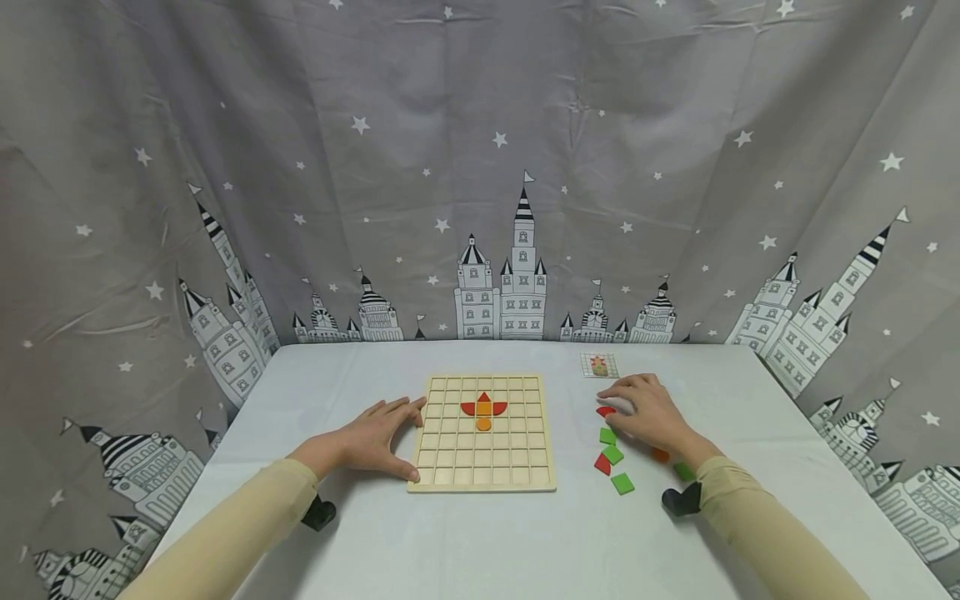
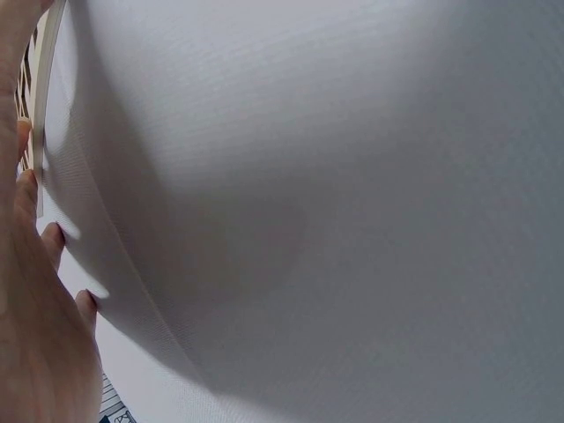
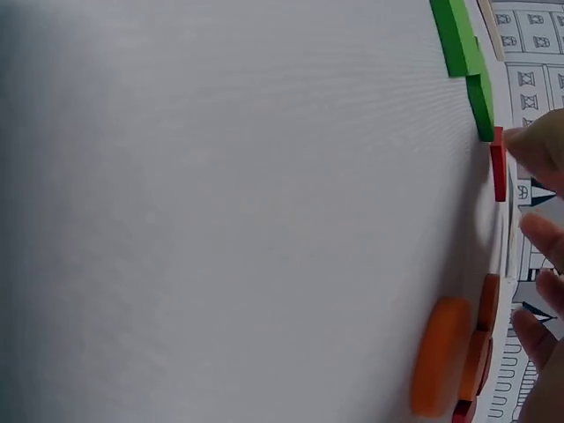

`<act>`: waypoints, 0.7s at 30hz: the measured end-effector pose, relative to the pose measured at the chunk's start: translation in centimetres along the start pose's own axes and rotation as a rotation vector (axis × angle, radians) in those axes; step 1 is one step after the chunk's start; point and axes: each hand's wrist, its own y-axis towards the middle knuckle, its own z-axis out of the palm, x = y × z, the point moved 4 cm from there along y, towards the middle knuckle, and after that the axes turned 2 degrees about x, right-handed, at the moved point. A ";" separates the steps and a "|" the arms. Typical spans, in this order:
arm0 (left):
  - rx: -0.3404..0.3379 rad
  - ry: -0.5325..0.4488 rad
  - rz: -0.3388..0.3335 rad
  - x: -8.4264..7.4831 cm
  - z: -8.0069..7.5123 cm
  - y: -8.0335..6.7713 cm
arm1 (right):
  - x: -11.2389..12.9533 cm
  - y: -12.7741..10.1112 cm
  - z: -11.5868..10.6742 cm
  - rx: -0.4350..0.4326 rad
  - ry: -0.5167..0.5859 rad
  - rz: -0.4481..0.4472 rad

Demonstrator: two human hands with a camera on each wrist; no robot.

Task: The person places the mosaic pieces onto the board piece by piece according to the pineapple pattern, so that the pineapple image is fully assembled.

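A wooden grid board (image 1: 442,457) lies on the table, with red and orange pieces set together: a red triangle (image 1: 483,397), an orange square (image 1: 483,408), an orange circle (image 1: 483,424) and red curved pieces on either side. My left hand (image 1: 375,437) touches the board's left edge, thumb and fingers spread. Over the loose pieces on the right is my right hand (image 1: 651,412), thumb and fingers apart. A red piece (image 1: 604,411) lies by its fingertips. In the right wrist view the thumb is close to a red piece (image 3: 499,167); whether they touch is unclear.
Loose green squares (image 1: 622,483), a red quarter piece (image 1: 603,464) and orange pieces (image 3: 441,357) lie right of the board, some partly hidden by my right hand. A small pattern card (image 1: 599,365) lies behind them. A grey castle-print curtain (image 1: 405,208) hangs behind the white table (image 1: 480,542).
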 end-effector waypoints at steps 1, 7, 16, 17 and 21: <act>0.000 0.000 0.001 0.0 0.0 0.0 | 0.0 0.0 0.0 0.011 0.014 -0.006; 0.000 -0.001 0.001 0.0 0.0 0.0 | -0.1 0.0 0.1 0.030 0.026 0.000; 0.000 0.008 -0.007 0.2 0.1 0.1 | -0.1 0.0 0.3 -0.002 -0.012 0.016; -0.001 0.008 -0.005 0.2 0.1 0.1 | 0.0 0.0 0.3 0.002 -0.011 0.011; -0.009 0.005 0.004 0.2 0.1 0.0 | 0.0 -0.1 0.4 0.008 0.012 0.010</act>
